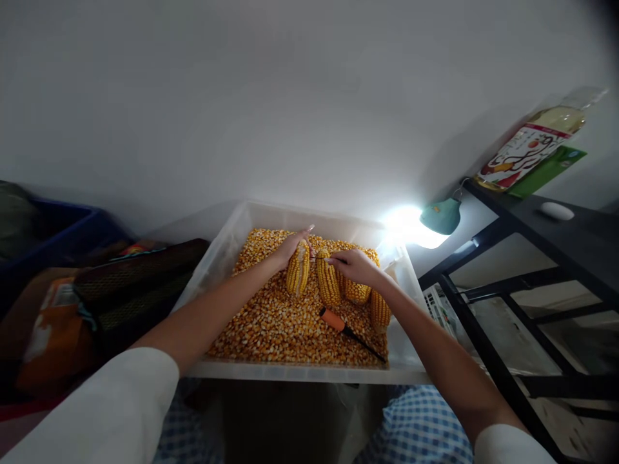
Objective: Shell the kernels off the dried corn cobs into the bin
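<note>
My left hand [293, 246] is wrapped round an ear of dried corn [298, 274] that stands tilted over the loose kernels. A pale strip runs down this ear, where a row of kernels is gone. My right hand [356, 265] is closed, with a thin, light, pointed strip [316, 259] reaching from its fingers toward that ear; its exact kind is too small to tell. Below the right hand lie more ears of corn [329, 287], unheld. A screwdriver with an orange and black handle [333, 319] rests on the loose kernels [271, 322], its dark shaft pointing to the lower right.
A translucent plastic bin [309, 372] holds the corn. A lit green lamp [441, 216] hangs at its right from a black shelf frame [503, 216] bearing a bottle [527, 151]. On the left are a blue crate [77, 225] and a dark mesh bag [140, 283].
</note>
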Motion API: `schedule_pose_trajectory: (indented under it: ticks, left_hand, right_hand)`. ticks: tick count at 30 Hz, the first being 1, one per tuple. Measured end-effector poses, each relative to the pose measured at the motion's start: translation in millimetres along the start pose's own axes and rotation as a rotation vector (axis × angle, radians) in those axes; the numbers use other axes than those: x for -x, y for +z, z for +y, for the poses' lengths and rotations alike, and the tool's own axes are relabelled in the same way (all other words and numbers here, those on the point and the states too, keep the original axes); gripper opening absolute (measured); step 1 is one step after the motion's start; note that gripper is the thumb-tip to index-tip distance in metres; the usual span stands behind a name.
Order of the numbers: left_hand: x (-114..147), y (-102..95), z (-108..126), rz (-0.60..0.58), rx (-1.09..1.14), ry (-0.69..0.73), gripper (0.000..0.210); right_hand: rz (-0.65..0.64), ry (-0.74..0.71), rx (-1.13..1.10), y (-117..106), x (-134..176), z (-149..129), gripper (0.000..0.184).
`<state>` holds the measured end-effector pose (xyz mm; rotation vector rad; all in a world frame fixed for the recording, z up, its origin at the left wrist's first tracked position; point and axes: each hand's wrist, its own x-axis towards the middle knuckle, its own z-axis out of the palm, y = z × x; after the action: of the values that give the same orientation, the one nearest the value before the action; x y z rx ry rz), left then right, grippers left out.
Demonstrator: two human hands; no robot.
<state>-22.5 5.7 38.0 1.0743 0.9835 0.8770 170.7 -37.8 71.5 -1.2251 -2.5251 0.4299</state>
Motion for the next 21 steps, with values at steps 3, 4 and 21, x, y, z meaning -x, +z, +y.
schedule_pose_trajectory:
  ticks: [3, 4, 21]
  left_hand:
    - [-2.5, -4.1, -0.9, -0.051, -0.099, -0.05, 0.051]
    - [-3.2, -5.4, -1.4, -0.083, -0.125, -0.075, 0.052]
    - [2.0, 3.5, -3.5, -0.043, -0.108, 0.067, 0.043]
  right_hand:
    - [0.009, -0.004, 0.058, 3.7, -0.2, 0.8, 0.044]
    - [0.008, -0.01, 0.077, 5.6, -0.3, 1.2, 0.043]
    - [-0.158, -0.004, 0.383, 13.7, 4.0, -30.3, 0.044]
